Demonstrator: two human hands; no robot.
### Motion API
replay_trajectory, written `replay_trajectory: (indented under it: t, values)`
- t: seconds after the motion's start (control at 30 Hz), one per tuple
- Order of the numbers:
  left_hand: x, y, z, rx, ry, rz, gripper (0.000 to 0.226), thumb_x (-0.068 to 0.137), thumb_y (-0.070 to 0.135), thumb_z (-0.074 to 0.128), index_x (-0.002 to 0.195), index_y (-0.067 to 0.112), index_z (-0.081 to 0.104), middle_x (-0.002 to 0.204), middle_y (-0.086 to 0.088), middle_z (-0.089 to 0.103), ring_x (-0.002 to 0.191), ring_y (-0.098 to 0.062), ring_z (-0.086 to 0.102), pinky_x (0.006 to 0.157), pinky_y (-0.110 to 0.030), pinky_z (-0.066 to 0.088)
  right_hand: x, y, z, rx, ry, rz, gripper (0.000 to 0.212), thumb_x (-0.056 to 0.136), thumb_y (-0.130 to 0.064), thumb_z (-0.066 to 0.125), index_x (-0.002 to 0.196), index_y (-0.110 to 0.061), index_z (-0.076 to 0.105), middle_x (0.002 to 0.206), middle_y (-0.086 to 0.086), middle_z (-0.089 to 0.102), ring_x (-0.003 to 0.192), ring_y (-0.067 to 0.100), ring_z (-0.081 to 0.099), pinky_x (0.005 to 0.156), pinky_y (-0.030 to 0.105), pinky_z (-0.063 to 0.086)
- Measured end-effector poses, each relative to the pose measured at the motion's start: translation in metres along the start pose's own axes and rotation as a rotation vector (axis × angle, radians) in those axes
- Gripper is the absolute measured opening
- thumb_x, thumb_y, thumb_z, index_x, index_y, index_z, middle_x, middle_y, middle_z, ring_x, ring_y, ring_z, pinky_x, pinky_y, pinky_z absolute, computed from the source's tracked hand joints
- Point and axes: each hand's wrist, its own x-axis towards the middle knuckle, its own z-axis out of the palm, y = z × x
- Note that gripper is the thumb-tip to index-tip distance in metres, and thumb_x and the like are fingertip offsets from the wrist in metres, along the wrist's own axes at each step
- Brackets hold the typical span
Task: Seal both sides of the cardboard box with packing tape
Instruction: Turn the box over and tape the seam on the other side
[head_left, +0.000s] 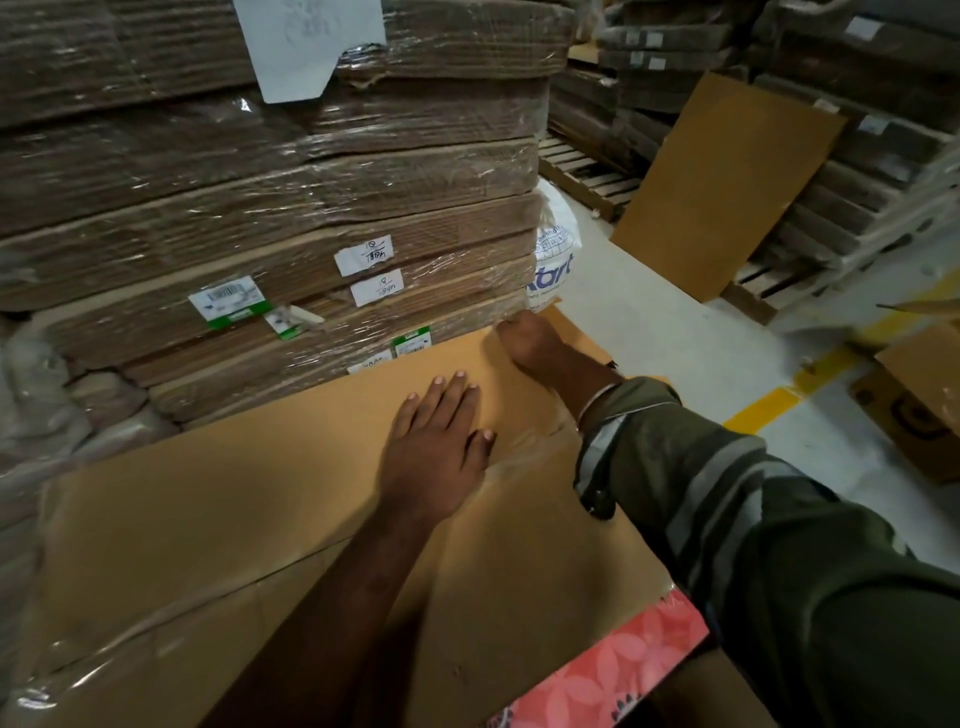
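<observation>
1. Cardboard box (218, 519) sits right in front of the person, top face up, with its far edge against a shrink-wrapped stack of flat cardboard (270, 208). Long axis runs lower-left to upper-right across the view.
2. Left hand (436, 447) lies flat on the top face, fingers spread, palm down, gripping nothing.
3. Right hand (530, 340) is at the box's far right corner, fingers curled over the edge; can't tell if it's pinching anything. A thin bangle (597, 405) sits at the wrist above an olive striped sleeve (727, 493).
4. Clear packing tape (524, 454) shines along the seam between the hands, and again at the lower-left end.
5. Readable stuff: white labels (363, 254) on the stack with handwriting, not clearly legible, and a barcode sticker (228, 301) edged in green. A white bag (556, 260) behind the corner shows blue "kart".
6. Yellow floor line (769, 405) runs on the right.
</observation>
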Motion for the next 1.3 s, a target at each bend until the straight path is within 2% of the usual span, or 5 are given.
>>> replay_trajectory:
  t: [0.27,0.47,0.6,1.03,1.3]
  values:
    - [0.001,-0.002,0.004,0.026,0.009,-0.006,0.065,0.105,0.056,0.023,0.163,0.026,0.029,0.173,0.005,0.021,0.160,-0.019,0.017,0.128,-0.047,0.018,-0.007,0.011,-0.005,-0.024,-0.119,-0.161,0.034,0.102,-0.011,0.055,0.134,-0.002,0.062,0.136,0.018,0.065,0.124,0.026,0.059,0.094,0.019,0.038]
    - [0.002,-0.004,0.006,0.028,0.008,-0.005,0.067,0.104,0.057,0.023,0.162,0.025,0.032,0.172,0.005,0.024,0.160,-0.020,0.020,0.128,-0.046,0.018,-0.056,0.049,-0.027,-0.391,-0.206,-0.493,0.054,0.108,-0.013,0.045,0.157,0.002,0.029,0.167,0.021,0.018,0.156,0.029,0.010,0.119,0.013,-0.006]
    - [0.002,-0.003,0.004,0.039,-0.007,-0.009,0.068,0.103,0.058,0.021,0.161,0.025,0.034,0.172,0.005,0.025,0.159,-0.020,0.021,0.127,-0.047,0.019,-0.100,0.085,-0.039,-0.580,-0.203,-0.608,0.058,0.106,-0.015,0.043,0.161,-0.012,0.027,0.171,0.009,0.016,0.159,0.031,0.008,0.125,0.048,0.013]
    - [0.000,-0.001,-0.001,0.069,-0.026,0.010,0.067,0.104,0.055,0.022,0.162,0.023,0.033,0.171,0.001,0.026,0.158,-0.024,0.024,0.125,-0.049,0.021,-0.271,0.148,-0.078,-0.555,-0.230,-0.547,0.062,0.110,-0.047,0.028,0.165,-0.021,0.013,0.173,-0.004,-0.002,0.157,0.004,-0.006,0.127,0.030,0.003]
    - [-0.002,0.002,-0.011,0.021,-0.074,0.026,0.070,0.104,0.058,0.020,0.163,0.022,0.028,0.173,-0.003,0.021,0.160,-0.027,0.017,0.125,-0.051,0.018,-0.339,0.194,-0.092,-0.324,0.159,-0.602,0.042,0.094,-0.007,0.063,0.135,-0.018,0.067,0.146,-0.006,0.061,0.134,0.009,0.056,0.107,0.021,0.045]
